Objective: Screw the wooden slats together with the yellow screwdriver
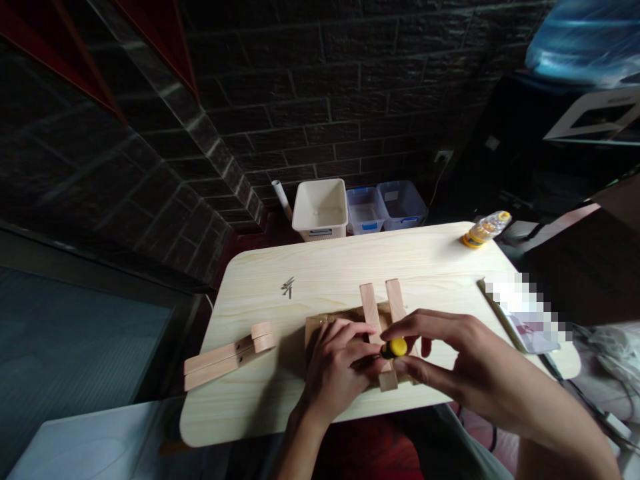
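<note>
Between the fingertips of my right hand [450, 353] is a screwdriver [397, 347] with a yellow and black handle. It is seen from its handle end, so its tip is hidden. My left hand [337, 360] lies over a brown wooden block [314, 327], fingers pressed against the left side of a light wooden strip [370, 303]. That strip crosses the block right by the screwdriver. A second wooden strip [395, 300] lies roughly alongside it, partly covered by my right hand.
On the pale table [250, 280] lie loose screws [288, 287] and joined wooden pieces [220, 363]. A clear bottle with yellow parts [485, 230] stands at the far right corner, a partly blurred tablet-like device [525, 327] nearer. Beyond the table are a cream bin [320, 207] and plastic boxes [367, 210].
</note>
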Tool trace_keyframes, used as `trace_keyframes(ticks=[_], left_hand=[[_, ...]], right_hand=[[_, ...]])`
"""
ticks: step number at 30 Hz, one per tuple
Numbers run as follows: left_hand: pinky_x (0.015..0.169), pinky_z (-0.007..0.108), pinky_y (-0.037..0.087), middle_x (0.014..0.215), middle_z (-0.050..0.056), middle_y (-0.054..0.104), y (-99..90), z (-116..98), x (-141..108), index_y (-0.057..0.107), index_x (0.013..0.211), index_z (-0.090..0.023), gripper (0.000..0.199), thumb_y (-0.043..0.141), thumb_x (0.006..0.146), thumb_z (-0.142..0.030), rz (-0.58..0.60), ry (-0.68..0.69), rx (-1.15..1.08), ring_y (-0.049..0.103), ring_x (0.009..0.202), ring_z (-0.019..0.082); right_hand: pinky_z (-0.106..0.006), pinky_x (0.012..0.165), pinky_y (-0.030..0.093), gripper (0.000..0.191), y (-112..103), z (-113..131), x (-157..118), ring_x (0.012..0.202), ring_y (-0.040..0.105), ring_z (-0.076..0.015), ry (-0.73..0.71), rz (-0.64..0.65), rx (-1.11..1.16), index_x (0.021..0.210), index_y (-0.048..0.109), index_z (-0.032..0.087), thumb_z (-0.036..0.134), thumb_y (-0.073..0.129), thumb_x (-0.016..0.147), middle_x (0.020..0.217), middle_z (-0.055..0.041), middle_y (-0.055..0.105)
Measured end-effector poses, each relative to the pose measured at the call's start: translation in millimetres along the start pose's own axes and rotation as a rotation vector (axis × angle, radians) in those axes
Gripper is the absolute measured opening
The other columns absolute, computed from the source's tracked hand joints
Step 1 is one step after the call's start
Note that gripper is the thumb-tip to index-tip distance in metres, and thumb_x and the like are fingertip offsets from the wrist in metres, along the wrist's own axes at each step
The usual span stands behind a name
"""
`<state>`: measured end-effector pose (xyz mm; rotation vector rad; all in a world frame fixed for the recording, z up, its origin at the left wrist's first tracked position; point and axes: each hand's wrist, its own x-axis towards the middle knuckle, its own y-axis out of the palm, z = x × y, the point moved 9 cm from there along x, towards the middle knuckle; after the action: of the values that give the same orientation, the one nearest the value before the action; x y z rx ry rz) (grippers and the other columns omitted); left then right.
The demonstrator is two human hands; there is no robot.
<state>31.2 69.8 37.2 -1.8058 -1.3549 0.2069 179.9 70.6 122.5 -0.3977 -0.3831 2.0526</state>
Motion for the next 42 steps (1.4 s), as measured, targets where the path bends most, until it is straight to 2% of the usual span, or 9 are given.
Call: trace_keyframes(ticks=[5, 10, 20, 25, 31, 35, 42], left_hand=[[0.093, 0.044, 0.050, 0.116, -0.001, 0.080, 0.6, 0, 1, 0.082, 0.093, -0.033, 0.003, 0.079, 0.092, -0.033, 0.005, -0.005, 0.020, 0.067, 0.105, 0.024], [0.092, 0.042, 0.050, 0.114, -0.001, 0.079, 1.5, -1, 2, 0.081, 0.091, -0.032, 0.002, 0.080, 0.091, -0.031, 0.005, 0.004, 0.020, 0.067, 0.104, 0.024], [0.091, 0.042, 0.049, 0.119, 0.001, 0.079, 1.4, -2, 2, 0.080, 0.094, -0.031, 0.009, 0.078, 0.090, -0.023, 0.007, 0.042, 0.058, 0.068, 0.106, 0.024], [0.090, 0.043, 0.048, 0.121, 0.000, 0.079, 0.8, -1, 3, 0.079, 0.094, -0.030, 0.005, 0.079, 0.091, -0.027, 0.011, 0.035, 0.035, 0.068, 0.106, 0.024], [0.091, 0.043, 0.048, 0.122, -0.001, 0.079, 0.3, -2, 1, 0.080, 0.100, -0.032, 0.007, 0.077, 0.094, -0.031, 0.013, 0.037, 0.022, 0.068, 0.107, 0.024], [0.090, 0.042, 0.049, 0.120, -0.001, 0.080, 0.7, -1, 1, 0.081, 0.101, -0.033, 0.008, 0.075, 0.095, -0.033, 0.006, 0.032, 0.023, 0.068, 0.106, 0.024], [0.092, 0.042, 0.048, 0.117, -0.002, 0.080, 1.4, -1, 1, 0.080, 0.096, -0.031, 0.006, 0.075, 0.094, -0.030, 0.004, 0.025, 0.004, 0.067, 0.106, 0.024]], right_hand=[[-0.024, 0.086, 0.058, 0.019, -4, -8, -5, 0.096, 0.073, -0.0162, -0.007, -0.024, 0.051, 0.120, 0.076, 0.034, 0.038, 0.070, 0.102, 0.109, 0.0004, 0.078], [-0.024, 0.087, 0.058, 0.022, -6, -6, -3, 0.101, 0.073, -0.0178, -0.038, -0.094, 0.032, 0.122, 0.076, 0.033, 0.039, 0.071, 0.102, 0.114, -0.0010, 0.078], [-0.026, 0.088, 0.059, 0.026, -2, -4, -6, 0.100, 0.074, -0.0190, -0.048, -0.070, 0.026, 0.126, 0.077, 0.035, 0.040, 0.071, 0.101, 0.115, -0.0026, 0.078], [-0.026, 0.087, 0.059, 0.027, -2, -9, -6, 0.101, 0.073, -0.0193, -0.028, -0.076, 0.029, 0.127, 0.076, 0.035, 0.040, 0.071, 0.101, 0.116, -0.0026, 0.077], [-0.023, 0.088, 0.056, 0.016, -1, -8, -6, 0.098, 0.072, -0.0156, -0.051, -0.085, 0.038, 0.117, 0.076, 0.035, 0.035, 0.070, 0.102, 0.110, 0.0014, 0.077], [-0.023, 0.090, 0.056, 0.011, 0, -7, -6, 0.100, 0.072, -0.0157, -0.068, -0.094, 0.026, 0.111, 0.076, 0.035, 0.035, 0.070, 0.102, 0.113, 0.0018, 0.076], [-0.023, 0.087, 0.057, 0.011, 3, -9, -7, 0.100, 0.072, -0.0168, -0.070, -0.123, 0.026, 0.112, 0.074, 0.034, 0.034, 0.068, 0.103, 0.114, 0.0003, 0.076]])
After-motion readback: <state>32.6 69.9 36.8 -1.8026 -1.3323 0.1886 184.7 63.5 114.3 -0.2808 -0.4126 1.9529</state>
